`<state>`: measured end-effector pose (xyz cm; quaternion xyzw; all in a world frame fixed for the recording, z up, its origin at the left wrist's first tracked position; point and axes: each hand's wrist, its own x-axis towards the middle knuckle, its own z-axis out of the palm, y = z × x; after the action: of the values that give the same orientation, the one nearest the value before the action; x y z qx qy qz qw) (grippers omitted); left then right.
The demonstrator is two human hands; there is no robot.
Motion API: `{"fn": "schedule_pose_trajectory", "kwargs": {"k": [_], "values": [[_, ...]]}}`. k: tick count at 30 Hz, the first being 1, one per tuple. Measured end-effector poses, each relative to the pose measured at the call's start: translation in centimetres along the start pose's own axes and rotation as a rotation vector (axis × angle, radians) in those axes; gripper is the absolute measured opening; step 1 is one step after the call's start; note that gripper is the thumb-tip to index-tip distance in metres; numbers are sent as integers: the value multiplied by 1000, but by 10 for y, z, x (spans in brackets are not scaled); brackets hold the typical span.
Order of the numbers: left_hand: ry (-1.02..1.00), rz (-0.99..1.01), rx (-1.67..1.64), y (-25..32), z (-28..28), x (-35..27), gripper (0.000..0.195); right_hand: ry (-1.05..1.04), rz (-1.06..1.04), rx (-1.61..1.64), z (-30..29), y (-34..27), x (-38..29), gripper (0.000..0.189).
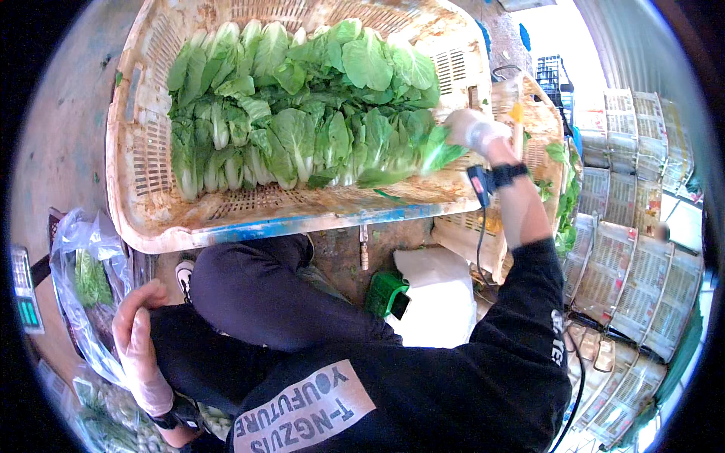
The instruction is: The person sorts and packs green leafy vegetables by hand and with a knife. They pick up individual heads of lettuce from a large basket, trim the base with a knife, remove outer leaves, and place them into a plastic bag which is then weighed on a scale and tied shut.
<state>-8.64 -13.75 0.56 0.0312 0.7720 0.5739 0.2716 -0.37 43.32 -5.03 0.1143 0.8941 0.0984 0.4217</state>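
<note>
My right hand [473, 129], in a pale glove and slightly blurred, is at the right end of a plastic crate. Its curled fingers grip the leaves of a leafy green head [443, 152], whose white stem slants down and left. Several more heads stand packed in the crate in two bands, a rear row [272, 54] and a front row [297, 139]. The crate [283, 223] is cream-coloured, stained brown, with slotted walls and blue on its near rim. My left hand [139, 345], also gloved, holds nothing beside my knee, its thumb and fingers apart.
Right of the crate stands another crate [541, 113] with loose leaves. Under the near rim are a green plastic container [388, 293] and a white sheet [436, 300]. At left lie a clear plastic bag [93, 277] with greens and a digital scale [26, 300]. Crates [617, 272] are stacked far right.
</note>
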Motion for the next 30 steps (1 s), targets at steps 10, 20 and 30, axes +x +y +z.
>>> {"fn": "schedule_pose_trajectory", "kwargs": {"k": [10, 20, 30], "values": [[-218, 114, 112, 7, 11, 2, 25, 1286, 63, 138, -13, -45, -187, 29], [-659, 289, -65, 60, 127, -5, 80, 953, -284, 2001, -2, -185, -190, 16], [-214, 297, -3, 10, 41, -3, 32, 741, 1184, 235, 124, 84, -236, 61]]}}
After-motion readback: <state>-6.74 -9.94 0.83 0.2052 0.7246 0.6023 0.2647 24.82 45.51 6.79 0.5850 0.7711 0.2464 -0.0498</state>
